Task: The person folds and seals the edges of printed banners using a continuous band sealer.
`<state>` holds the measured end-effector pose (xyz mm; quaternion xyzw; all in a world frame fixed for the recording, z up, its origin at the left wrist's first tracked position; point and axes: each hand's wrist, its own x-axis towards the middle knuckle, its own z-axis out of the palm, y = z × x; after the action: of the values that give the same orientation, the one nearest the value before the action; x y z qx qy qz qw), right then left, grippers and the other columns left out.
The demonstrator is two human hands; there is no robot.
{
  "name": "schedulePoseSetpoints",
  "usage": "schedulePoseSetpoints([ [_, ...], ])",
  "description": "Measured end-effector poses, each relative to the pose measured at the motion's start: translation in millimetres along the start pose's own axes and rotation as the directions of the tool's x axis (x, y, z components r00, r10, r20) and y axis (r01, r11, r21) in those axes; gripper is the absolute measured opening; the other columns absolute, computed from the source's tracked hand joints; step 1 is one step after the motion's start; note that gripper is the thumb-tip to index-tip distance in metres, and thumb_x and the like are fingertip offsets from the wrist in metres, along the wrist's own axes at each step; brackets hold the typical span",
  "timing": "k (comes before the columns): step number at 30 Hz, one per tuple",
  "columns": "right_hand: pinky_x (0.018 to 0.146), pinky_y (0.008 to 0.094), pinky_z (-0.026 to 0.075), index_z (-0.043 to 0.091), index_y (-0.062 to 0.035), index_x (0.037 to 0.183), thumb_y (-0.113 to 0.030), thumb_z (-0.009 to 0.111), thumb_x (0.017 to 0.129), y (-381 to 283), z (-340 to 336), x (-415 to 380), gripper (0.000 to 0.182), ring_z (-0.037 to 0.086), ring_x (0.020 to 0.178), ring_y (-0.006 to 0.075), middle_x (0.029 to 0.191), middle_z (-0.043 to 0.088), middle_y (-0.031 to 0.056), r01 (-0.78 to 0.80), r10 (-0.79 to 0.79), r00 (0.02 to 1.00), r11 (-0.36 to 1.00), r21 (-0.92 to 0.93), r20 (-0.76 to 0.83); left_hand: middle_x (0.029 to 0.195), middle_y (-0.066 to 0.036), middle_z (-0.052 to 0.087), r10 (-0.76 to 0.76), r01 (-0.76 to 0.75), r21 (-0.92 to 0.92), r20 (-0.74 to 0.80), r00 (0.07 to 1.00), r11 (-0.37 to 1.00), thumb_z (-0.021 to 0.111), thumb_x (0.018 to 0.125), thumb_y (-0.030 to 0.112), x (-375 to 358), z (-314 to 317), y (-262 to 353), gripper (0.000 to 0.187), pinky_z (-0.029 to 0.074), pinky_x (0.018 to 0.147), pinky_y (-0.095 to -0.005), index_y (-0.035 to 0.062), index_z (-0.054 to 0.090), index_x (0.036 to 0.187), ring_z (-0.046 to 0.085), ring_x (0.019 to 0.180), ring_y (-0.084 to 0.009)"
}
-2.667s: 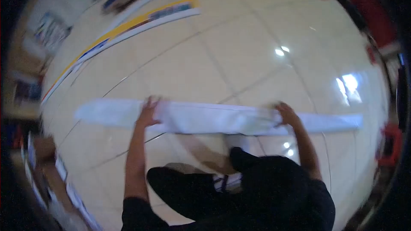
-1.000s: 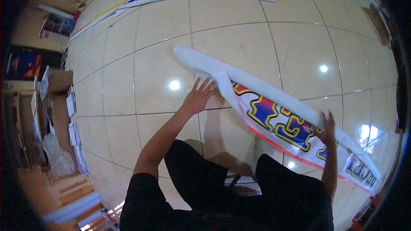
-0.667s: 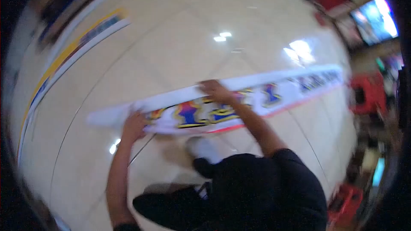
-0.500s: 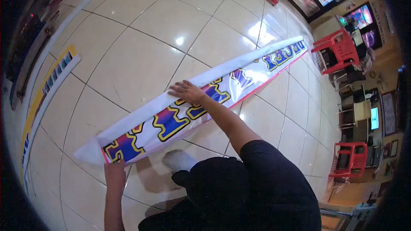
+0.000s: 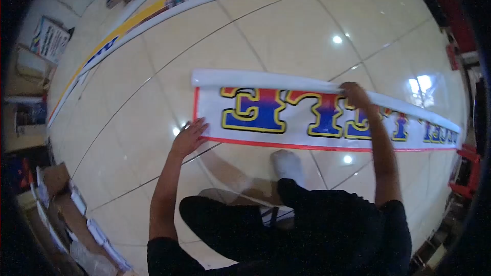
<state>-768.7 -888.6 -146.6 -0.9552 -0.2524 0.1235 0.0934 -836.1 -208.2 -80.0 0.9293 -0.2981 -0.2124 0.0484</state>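
Observation:
A long white banner (image 5: pixel 302 140) with red edging and big blue-red letters outlined in yellow lies partly rolled on the tiled floor. Its far side forms a white roll (image 5: pixel 255 77). My left hand (image 5: pixel 189 137) rests at the banner's lower left corner, fingers stretched out and apart. Farther right, my right hand (image 5: pixel 354 94) has its fingers curled over the roll; the fingertips are partly hidden. From the left, the letters show upside down to me.
Another partly rolled banner (image 5: pixel 148 17), yellow and white, lies at the upper left. Boxes and papers (image 5: pixel 69 202) line the lower left. My foot (image 5: pixel 287 166) is just below the banner. A red chair (image 5: pixel 465 168) stands at the right edge.
My view has turned, so the banner now lies nearly level across it. My left hand has gone from the corner grip to outstretched fingers; my right hand's fingers have curled on the roll.

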Motion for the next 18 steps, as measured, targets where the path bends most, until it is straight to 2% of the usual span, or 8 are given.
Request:
schedulePoseSetpoints([
  [3,0.086,0.0445,0.049,0.062,-0.0018,0.104,-0.027,0.046,0.096,61,-20,34,0.031,0.06,0.098,0.038,0.11,0.063,0.0165,0.28,-0.285,0.958,0.954,-0.105,-0.04,0.147,-0.014,0.034,0.057,-0.057,0.017,0.02,0.998,0.998,0.057,0.088,0.025,-6,-10,-10,0.051,0.028,0.113,-0.0414,0.0115,0.045,0.136,0.034,0.136,-0.0252],
  [4,0.087,0.045,0.049,0.061,-0.0067,0.11,-0.028,0.048,0.094,18,-70,53,0.029,0.06,0.098,0.0382,0.11,0.063,0.0162,-0.436,0.408,0.888,0.894,0.105,0.212,0.146,-0.014,0.036,0.095,-0.101,0.071,0.081,0.992,0.992,0.056,0.088,0.022,-7,-16,-10,0.05,0.027,0.114,-0.0413,0.0108,0.045,0.136,0.033,0.137,-0.025],
  [5,0.087,0.046,0.048,0.058,-0.0108,0.117,-0.023,0.054,0.089,-2,-86,71,0.031,0.058,0.102,0.0376,0.113,0.062,0.0156,-0.572,0.585,0.811,0.795,-0.204,0.008,0.145,-0.015,0.038,0.133,-0.15,0.116,0.143,0.981,0.982,0.055,0.089,0.02,-7,-20,-11,0.049,0.026,0.114,-0.0412,0.01,0.045,0.135,0.031,0.137,-0.0248],
  [7,0.089,0.0449,0.047,0.054,-0.0122,0.122,-0.017,0.058,0.086,-16,-61,105,0.037,0.056,0.106,0.0362,0.117,0.06,0.0144,-0.581,0.618,0.681,0.782,0.224,-0.392,0.141,-0.015,0.043,0.136,-0.147,0.133,0.089,0.987,0.98,0.056,0.087,0.015,-6,-10,-21,0.043,0.034,0.111,-0.04,0.0084,0.05,0.13,0.038,0.133,-0.0255],
  [9,0.106,0.0439,0.034,0.049,-0.0038,0.127,-0.012,0.059,0.081,-86,-21,120,0.048,0.047,0.121,0.0354,0.129,0.051,0.0179,-0.217,0.346,0.819,0.925,0.31,-0.457,0.137,-0.015,0.049,0.092,-0.099,0.146,0.056,0.994,0.984,0.063,0.082,0.019,-9,20,-43,0.046,0.043,0.104,-0.0386,0.0077,0.054,0.126,0.052,0.122,-0.0274],
  [11,0.11,0.0452,0.029,0.043,-0.01,0.136,-0.027,0.071,0.076,-174,33,112,0.068,0.039,0.129,0.0372,0.137,0.044,0.0208,-0.22,0.225,0.974,0.918,0.33,0.024,0.127,-0.014,0.058,0.053,-0.052,0.049,-0.018,0.998,0.997,0.064,0.083,0.019,-2,-7,-20,0.038,0.049,0.096,-0.0388,0.0058,0.059,0.118,0.059,0.113,-0.0275],
  [15,0.11,0.0609,0.019,0.036,-0.0204,0.143,-0.05,0.068,0.078,-315,4,53,0.079,0.025,0.139,0.0345,0.149,0.028,0.0142,0.171,-0.223,0.965,0.934,0.315,0.135,0.115,-0.012,0.065,-0.069,0.011,-0.329,-0.165,0.984,0.944,0.06,0.088,0.015,3,-12,-14,0.024,0.05,0.093,-0.0349,-0.0003,0.065,0.105,0.063,0.105,-0.025],
  [18,0.11,0.0566,0.023,0.048,-0.018,0.133,-0.038,0.07,0.076,-324,47,35,0.065,0.029,0.137,0.0313,0.143,0.037,0.0129,0.204,-0.203,0.979,0.964,0.172,-0.026,0.105,-0.005,0.068,-0.28,0.192,-0.902,0.084,0.956,0.386,0.059,0.092,0.015,-1,-9,-40,0.022,0.049,0.087,-0.0297,-0.0015,0.067,0.104,0.062,0.093,-0.0133],
])
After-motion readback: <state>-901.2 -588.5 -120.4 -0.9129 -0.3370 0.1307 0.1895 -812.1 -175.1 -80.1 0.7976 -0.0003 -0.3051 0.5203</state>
